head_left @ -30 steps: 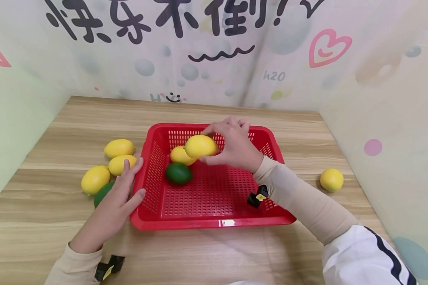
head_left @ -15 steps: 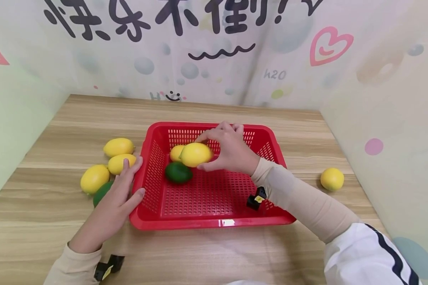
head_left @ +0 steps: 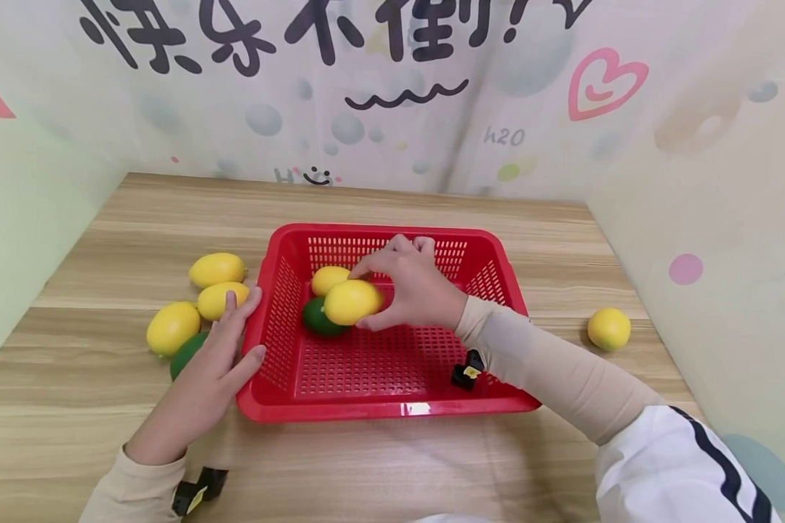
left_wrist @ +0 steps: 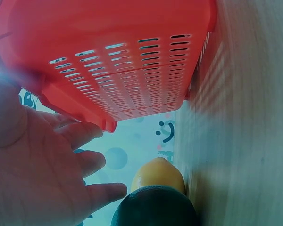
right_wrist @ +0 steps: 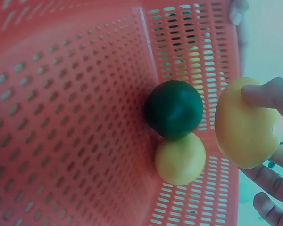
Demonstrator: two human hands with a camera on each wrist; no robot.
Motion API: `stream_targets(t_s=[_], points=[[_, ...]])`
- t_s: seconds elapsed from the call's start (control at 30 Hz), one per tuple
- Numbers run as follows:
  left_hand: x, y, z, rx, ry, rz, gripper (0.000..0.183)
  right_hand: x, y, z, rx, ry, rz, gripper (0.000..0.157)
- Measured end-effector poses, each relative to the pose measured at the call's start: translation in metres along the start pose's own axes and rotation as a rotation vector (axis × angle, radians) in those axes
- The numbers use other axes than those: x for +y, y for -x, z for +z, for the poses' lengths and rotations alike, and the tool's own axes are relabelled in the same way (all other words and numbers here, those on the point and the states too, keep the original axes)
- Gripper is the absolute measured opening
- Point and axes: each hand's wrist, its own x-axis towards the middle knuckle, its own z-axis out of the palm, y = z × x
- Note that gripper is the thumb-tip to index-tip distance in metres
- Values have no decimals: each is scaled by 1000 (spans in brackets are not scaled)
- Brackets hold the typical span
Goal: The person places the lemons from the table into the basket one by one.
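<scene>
My right hand pinches a yellow lemon between thumb and fingers, above the left part of the red plastic basket. In the right wrist view the held lemon hangs apart from the fruit below. Inside the basket, a dark green fruit touches another lemon; in the head view the held lemon partly hides the green one. My left hand rests with extended fingers along the basket's left rim. Beside that hand lies another dark green fruit, partly covered by it in the head view.
Left of the basket, several lemons lie on the wooden table, among them a lemon near the green fruit. A lone lemon sits to the right. A printed wall closes off the back.
My right hand has carried its lemon down, slightly left and towards me, from over the lemon in the basket to over the green fruit. The left hand stays on the rim.
</scene>
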Motion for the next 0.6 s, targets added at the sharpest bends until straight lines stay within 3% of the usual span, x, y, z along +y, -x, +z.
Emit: stream_targets(t_s=[0.27,0.6], points=[[0,0,0,2,-6,-3,72,-6,2,13,-101,66,-18,50],[-1,-1,1,1,-6,-9,74,-6,3,16,-139,84,-39,49]])
